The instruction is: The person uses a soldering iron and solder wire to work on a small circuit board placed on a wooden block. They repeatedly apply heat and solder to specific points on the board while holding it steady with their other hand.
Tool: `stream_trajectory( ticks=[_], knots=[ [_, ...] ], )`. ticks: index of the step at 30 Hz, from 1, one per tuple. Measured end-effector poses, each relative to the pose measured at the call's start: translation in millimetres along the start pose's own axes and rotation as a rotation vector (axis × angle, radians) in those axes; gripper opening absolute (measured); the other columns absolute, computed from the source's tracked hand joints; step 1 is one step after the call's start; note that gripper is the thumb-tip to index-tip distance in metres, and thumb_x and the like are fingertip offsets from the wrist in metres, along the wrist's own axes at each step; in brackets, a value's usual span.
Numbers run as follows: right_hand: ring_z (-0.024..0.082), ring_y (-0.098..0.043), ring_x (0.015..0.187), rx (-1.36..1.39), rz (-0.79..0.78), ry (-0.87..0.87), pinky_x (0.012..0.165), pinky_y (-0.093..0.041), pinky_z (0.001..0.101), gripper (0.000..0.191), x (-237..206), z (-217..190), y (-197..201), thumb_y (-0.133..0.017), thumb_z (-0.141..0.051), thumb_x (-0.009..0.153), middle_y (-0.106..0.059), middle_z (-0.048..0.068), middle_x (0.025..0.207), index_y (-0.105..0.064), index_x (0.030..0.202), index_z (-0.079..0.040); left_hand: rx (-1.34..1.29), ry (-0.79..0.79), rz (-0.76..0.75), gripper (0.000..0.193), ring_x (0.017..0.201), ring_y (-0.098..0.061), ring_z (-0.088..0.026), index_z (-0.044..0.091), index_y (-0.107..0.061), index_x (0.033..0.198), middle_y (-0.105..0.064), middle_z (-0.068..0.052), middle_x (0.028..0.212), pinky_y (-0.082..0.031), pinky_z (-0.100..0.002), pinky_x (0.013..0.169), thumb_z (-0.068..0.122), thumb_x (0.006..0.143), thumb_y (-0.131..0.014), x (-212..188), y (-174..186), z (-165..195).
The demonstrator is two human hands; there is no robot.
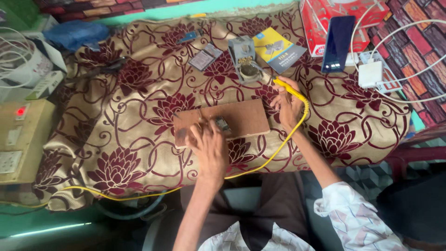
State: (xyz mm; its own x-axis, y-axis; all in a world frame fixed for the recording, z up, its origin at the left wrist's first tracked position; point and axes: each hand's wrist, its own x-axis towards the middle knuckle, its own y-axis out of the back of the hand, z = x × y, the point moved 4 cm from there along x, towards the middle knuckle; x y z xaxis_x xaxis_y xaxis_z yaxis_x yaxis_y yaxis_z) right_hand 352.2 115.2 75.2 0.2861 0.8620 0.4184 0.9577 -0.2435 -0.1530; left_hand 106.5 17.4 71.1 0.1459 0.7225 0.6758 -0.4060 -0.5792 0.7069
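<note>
**Two hands at work on a flowery cloth**

A person sits at a tabletop [139, 195] covered with a gold cloth that has big dark red flowers on it. A flat brown wooden board [241, 116] lies in the middle of the cloth.

The left hand [211, 148] rests on the near edge of the board. Its fingers press down on a small dark part [222, 123] that sits on the board. The fingers are bent over it and hold it in place.

The right hand [288, 104] is just past the right end of the board. It grips a yellow soldering iron [290, 89] like a pen. The tip points up toward a small grey stand [244, 58] with a round cup, which is near the hand. A long yellow cord [260, 165] runs from the iron, down off the tabletop edge and away to the left.

Farther back lie a yellow and blue booklet [278, 49] and a small grey card [204, 58]. At the top right a dark blue phone [338, 42] leans on a red box [316, 23]. A white charger [370, 73] with white wires sits near it. On the left is a tan box with switches and a red light [21, 139].
</note>
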Motion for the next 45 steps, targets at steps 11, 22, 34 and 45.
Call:
stream_trajectory(
  ticks=[11, 22, 34, 45],
  knots=[
    [0.008, -0.062, 0.062, 0.019, 0.008, 0.028, 0.053, -0.044, 0.0187, 0.042, -10.4, -23.4, 2.0, -0.058, -0.033, 0.109, -0.068, 0.010, 0.109, -0.054, 0.138, -0.004, -0.064, -0.083, -0.018, 0.059, 0.144, -0.035, -0.052, 0.003, -0.050, 0.142, -0.042, -0.027, 0.154, -0.029, -0.072, 0.106, 0.004, 0.084, -0.063, -7.1, -3.0, 20.1],
    [0.007, -0.063, 0.078, -0.158, -0.138, 0.012, 0.062, -0.054, 0.0183, 0.031, -16.6, -46.1, -31.0, -0.057, -0.022, 0.109, -0.068, 0.008, 0.109, -0.060, 0.135, -0.004, 0.096, 0.141, -0.486, 0.069, 0.123, -0.046, -0.034, 0.005, -0.051, 0.142, -0.058, -0.012, 0.131, -0.038, -0.060, 0.095, -0.014, 0.076, -0.061, 38.1, 23.8, 23.8],
    [0.009, -0.062, 0.066, 0.095, 0.126, -0.040, 0.054, -0.047, 0.0209, 0.034, -39.3, -65.3, -17.2, -0.055, -0.022, 0.107, -0.069, 0.009, 0.110, -0.052, 0.137, -0.005, 0.109, 0.116, -0.300, 0.060, 0.123, -0.048, -0.047, -0.007, -0.042, 0.144, -0.050, -0.031, 0.136, -0.035, -0.068, 0.099, 0.001, 0.088, -0.062, -15.0, 49.3, -13.4],
    [0.013, -0.055, 0.075, 0.596, 0.270, -0.262, 0.057, -0.042, 0.0300, 0.035, -107.3, -39.5, 14.1, -0.050, -0.043, 0.107, -0.058, 0.003, 0.095, -0.054, 0.118, -0.009, -0.060, 0.114, -0.305, 0.043, 0.103, -0.060, -0.033, 0.005, -0.066, 0.122, -0.064, -0.017, 0.112, -0.040, -0.050, 0.085, 0.010, 0.080, -0.073, -9.7, 59.6, -54.5]
  ],
)
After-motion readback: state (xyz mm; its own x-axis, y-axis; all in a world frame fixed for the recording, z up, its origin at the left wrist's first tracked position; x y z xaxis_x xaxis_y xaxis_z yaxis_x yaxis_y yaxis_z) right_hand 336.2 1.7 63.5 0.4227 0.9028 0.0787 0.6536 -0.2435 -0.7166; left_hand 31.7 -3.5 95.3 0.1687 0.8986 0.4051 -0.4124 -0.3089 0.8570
